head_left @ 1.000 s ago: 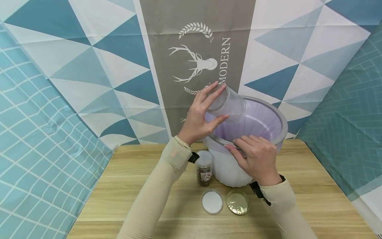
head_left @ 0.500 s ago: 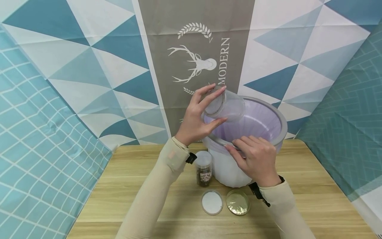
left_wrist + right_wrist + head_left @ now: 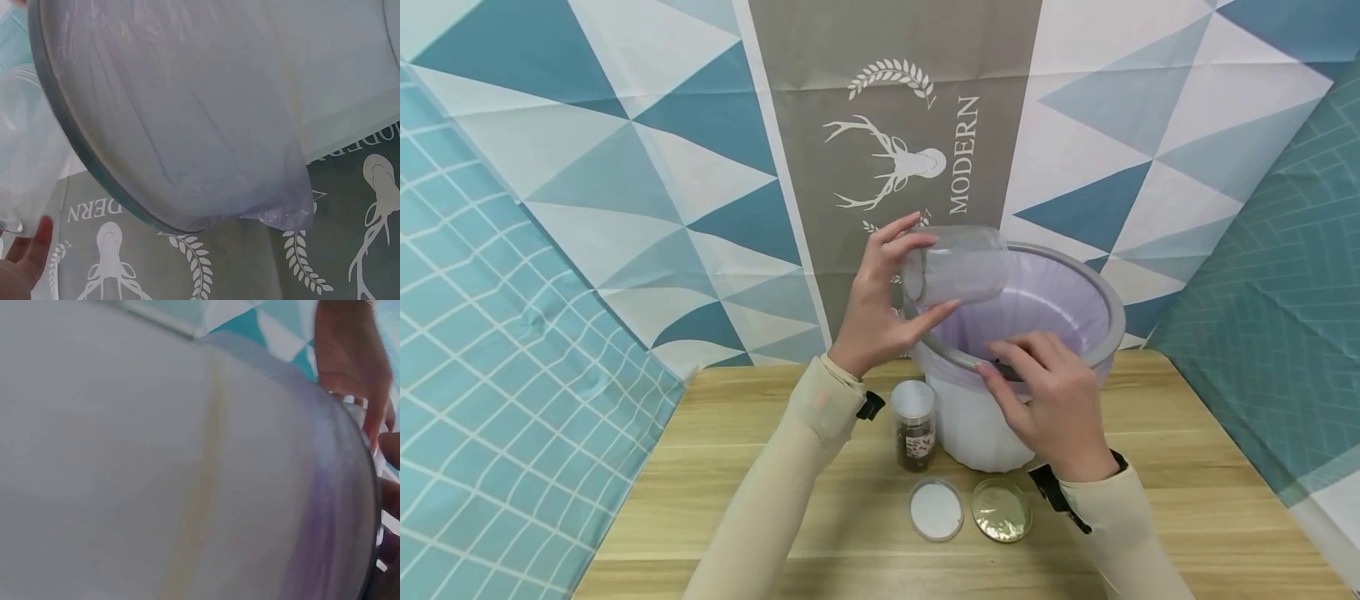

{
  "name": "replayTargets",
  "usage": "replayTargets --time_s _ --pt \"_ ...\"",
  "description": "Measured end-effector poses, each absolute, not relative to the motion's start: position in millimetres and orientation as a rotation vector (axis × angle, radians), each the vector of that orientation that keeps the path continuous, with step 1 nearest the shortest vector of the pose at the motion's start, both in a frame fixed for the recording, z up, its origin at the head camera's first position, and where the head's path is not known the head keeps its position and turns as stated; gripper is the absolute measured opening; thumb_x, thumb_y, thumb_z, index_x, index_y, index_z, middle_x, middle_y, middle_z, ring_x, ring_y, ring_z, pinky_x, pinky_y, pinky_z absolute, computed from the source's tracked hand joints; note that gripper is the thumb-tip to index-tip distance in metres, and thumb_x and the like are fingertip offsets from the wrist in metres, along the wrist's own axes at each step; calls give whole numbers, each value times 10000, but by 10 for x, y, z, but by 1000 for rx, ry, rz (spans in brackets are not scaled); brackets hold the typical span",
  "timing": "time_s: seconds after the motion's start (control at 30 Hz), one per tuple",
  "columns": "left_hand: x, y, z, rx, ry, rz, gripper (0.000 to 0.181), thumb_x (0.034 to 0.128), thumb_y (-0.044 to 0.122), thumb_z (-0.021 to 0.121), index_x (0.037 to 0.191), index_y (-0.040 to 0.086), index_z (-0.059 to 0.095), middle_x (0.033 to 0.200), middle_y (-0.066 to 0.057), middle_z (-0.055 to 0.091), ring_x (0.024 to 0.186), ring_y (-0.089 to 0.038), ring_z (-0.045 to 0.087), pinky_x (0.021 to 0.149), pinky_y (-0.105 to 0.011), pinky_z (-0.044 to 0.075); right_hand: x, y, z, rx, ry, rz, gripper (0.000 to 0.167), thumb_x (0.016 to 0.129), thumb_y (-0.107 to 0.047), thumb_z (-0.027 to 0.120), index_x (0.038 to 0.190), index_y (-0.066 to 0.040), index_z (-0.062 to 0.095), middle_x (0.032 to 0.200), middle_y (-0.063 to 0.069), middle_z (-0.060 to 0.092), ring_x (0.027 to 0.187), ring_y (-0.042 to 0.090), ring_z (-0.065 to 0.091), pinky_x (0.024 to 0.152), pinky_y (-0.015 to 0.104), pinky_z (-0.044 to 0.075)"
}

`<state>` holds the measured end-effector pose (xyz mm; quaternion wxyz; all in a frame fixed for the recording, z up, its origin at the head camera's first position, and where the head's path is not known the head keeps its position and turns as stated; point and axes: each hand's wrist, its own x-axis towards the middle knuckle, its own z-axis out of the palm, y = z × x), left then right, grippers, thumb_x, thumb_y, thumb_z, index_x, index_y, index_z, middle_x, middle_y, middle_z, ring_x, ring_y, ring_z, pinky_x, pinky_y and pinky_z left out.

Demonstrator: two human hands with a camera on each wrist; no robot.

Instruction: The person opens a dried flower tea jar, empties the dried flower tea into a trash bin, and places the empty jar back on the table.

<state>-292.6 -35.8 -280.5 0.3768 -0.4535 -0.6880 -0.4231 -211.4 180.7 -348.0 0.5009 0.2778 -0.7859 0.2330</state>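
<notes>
We've got the clear jar (image 3: pixel 966 265) prob. at the tip-out step, lying sideways w/ its free end over the lined bin (image 3: pixel 981 433); next likely needs a steeper tilt, end kept inside the rim (image 3: pixel 1114 312). Our L hand (image 3: pixel 876 308) pinches it nr the other end, fingers above & thumb below; our R hand (image 3: pixel 1060 400) straddles the rim, can't tell if gripping

liner (image 3: pixel 1056 308): lilac; rim (image 3: pixel 1117 321): grey; jar (image 3: pixel 962 267): colourless; backdrop (image 3: pixel 1071 200): blue-white triangles
</notes>
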Motion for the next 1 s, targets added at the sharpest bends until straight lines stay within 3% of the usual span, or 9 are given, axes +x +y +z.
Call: replayTargets --time_s 0.13,0.23,0.3,0.43,0.6,0.73,0.87,1.0 --pt "-2853 -417 -2834 -1161 -1711 -1146 732 730 83 925 1300 43 467 1468 -254 466 1373 -306 502 1033 -387 520 -2069 1787 -3421 671 -1872 717 452 1043 -429 594 1237 -42 726 1039 161 688 926 302 671 808 324 525" --pt "-2796 -461 -2862 -1169 -1700 -1151 762 702 87 934 1293 46 454 1447 -252 481 1376 -307 492 1024 -393 521 -2024 1758 -3361 681 -1847 809 519 1040 -427 600 1339 -6 651 1125 205 658 1030 310 661 944 195 489" --pt "-2752 -488 -2881 -1179 -1696 -1147 787 686 94 937 1307 38 458 1437 -248 483 1381 -322 482 1033 -398 514 -1990 1728 -3316 690 -1817 884 570 1039 -424 602 1387 27 595 1203 238 632 1109 322 648 1029 168 464" --pt "-2646 -547 -2931 -1198 -1691 -1149 803 678 123 934 1342 7 498 1420 -244 486 1339 -343 492 1034 -414 510 -1950 1659 -3230 732 -1761 1074 656 1038 -425 599 1476 50 487 1387 251 537 1273 319 596 1108 250 472" --pt "-2463 -639 -3027 -1202 -1722 -1140 808 688 213 935 1367 25 539 1392 -225 498 1322 -344 478 1048 -428 513 -1923 1564 -3192 854 -1782 1245 693 1064 -432 540 1584 -11 362 1588 178 364 1436 284 488 1173 331 433" --pt "-2328 -725 -3113 -1201 -1750 -1133 778 734 293 922 1374 46 554 1387 -222 494 1327 -339 469 1048 -433 518 -1892 1463 -3205 895 -1817 1197 674 1065 -483 511 1581 -63 404 1577 180 411 1418 255 483 1158 285 433" --pt "-2249 -853 -3213 -1192 -1769 -1143 737 816 396 864 1374 30 551 1383 -239 479 1328 -332 473 1074 -424 495 -1872 1334 -3223 915 -1812 1120 654 1049 -496 540 1521 -46 498 1533 208 474 1378 264 493 1109 232 440" --pt "-2186 -1027 -3338 -1169 -1808 -1122 751 866 443 809 1409 7 528 1402 -236 492 1323 -332 502 1101 -404 466 -1874 1184 -3247 979 -1799 1060 630 1036 -477 577 1489 -41 540 1505 216 499 1356 326 490 1115 294 435"
